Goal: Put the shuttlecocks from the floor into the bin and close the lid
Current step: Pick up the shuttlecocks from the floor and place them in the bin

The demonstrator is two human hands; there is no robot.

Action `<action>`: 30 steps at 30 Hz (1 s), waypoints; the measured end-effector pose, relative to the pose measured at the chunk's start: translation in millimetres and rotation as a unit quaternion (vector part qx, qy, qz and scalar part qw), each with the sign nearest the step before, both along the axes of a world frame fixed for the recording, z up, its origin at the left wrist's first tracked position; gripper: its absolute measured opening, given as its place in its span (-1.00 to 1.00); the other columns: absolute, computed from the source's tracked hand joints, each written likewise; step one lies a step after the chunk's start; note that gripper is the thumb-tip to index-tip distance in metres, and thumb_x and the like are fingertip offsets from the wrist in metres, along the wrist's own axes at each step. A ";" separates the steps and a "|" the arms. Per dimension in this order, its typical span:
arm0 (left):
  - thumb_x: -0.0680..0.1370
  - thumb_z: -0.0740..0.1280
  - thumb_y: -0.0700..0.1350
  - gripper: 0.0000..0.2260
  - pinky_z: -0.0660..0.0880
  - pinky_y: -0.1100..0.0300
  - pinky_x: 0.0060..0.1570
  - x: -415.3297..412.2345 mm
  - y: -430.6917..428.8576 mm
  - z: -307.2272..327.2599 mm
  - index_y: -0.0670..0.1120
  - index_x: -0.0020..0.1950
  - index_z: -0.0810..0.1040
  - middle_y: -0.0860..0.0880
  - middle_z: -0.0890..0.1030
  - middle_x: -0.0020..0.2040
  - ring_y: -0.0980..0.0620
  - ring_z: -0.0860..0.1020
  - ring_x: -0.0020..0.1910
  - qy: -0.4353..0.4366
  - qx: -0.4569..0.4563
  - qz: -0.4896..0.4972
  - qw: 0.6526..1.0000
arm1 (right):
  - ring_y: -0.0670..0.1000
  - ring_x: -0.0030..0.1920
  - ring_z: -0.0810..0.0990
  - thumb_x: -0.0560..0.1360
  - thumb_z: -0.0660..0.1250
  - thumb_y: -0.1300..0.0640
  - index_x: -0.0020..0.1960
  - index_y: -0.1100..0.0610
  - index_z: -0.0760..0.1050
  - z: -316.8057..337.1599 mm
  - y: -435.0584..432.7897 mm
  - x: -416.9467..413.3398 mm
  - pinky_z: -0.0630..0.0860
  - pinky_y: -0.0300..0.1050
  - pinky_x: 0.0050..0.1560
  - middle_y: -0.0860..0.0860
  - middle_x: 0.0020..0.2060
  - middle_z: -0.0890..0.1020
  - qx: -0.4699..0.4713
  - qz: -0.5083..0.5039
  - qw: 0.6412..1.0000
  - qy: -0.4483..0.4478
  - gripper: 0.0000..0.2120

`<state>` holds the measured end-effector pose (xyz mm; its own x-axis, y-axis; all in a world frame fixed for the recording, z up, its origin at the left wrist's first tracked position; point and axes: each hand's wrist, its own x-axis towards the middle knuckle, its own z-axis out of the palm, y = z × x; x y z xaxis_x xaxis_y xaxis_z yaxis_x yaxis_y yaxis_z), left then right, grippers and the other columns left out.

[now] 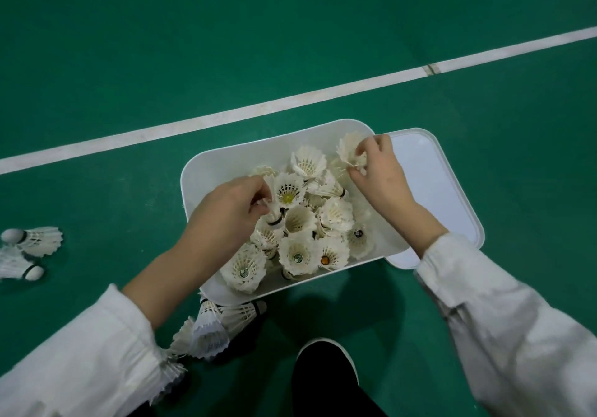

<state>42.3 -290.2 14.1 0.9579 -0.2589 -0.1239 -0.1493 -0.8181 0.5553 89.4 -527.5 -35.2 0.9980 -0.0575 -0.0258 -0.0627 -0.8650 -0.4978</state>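
Shuttlecocks [298, 219] fill the bin [206, 164]; the left hand [226, 209] holds one in a pinching grip over its middle, and the right hand [381, 171] pinches another at its far rim. Both are best released low, so the pile doesn't spill. Stray shuttlecocks [35, 242] wait on the floor [323, 44] left of the bin, and the lid [429, 171] lies at its right.

At mid-frame an open white bin [206, 171] on the green floor [290, 44] holds a heap of shuttlecocks [300, 248], and its lid [429, 174] lies flat just to its right. The left hand [226, 209] pinches one shuttlecock [275, 214] in the heap, while the right hand [381, 171] grips a second shuttlecock [350, 148] over the bin's upper right corner. A pair of shuttlecocks [32, 242] lies at the left edge and a cluster [213, 326] below the bin, near a black shoe [326, 361].
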 end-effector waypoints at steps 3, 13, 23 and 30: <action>0.50 0.33 -0.16 -0.93 0.48 0.07 -0.11 -0.3 -2.5 -3.1 -0.04 -0.03 0.52 0.05 0.57 -0.12 0.02 0.51 -0.11 -0.006 0.001 -0.009 1.000 | 0.16 0.10 0.49 0.49 0.29 0.24 0.04 0.31 0.44 -13.8 4.1 17.2 0.34 -0.18 0.01 0.17 0.26 0.34 -0.050 0.015 0.999 0.009 -0.83; 0.50 0.34 -0.17 -0.90 0.44 0.17 -0.09 2.7 -7.2 -9.2 -0.06 0.01 0.54 0.06 0.56 -0.11 0.06 0.49 -0.13 -0.011 -0.031 -0.008 0.999 | 0.23 0.26 0.40 0.50 0.26 0.24 0.20 0.30 0.41 -23.5 12.3 23.0 0.37 0.03 0.29 0.20 0.39 0.21 -0.099 0.045 0.989 0.098 -0.71; 0.48 0.36 -0.17 -0.88 0.46 0.15 -0.10 -0.7 -24.7 -9.0 -0.03 -0.01 0.53 0.07 0.56 -0.12 0.09 0.48 -0.15 -0.032 -0.063 -0.052 0.996 | -0.06 -0.11 0.57 0.42 0.41 0.10 0.39 0.01 0.21 31.9 51.6 -51.6 0.55 -0.07 0.00 -0.05 0.26 0.41 0.157 0.183 0.958 0.154 -0.38; 0.51 0.32 -0.09 -0.92 0.48 0.13 -0.10 2.5 -19.8 2.6 -0.04 -0.02 0.53 0.07 0.55 -0.13 0.10 0.49 -0.16 -0.060 -0.041 -0.097 0.993 | -0.04 -0.15 0.50 0.40 0.40 0.15 0.36 0.00 0.20 25.5 52.2 -56.2 0.46 -0.16 -0.11 -0.07 -0.02 0.41 0.179 0.140 0.968 0.104 -0.39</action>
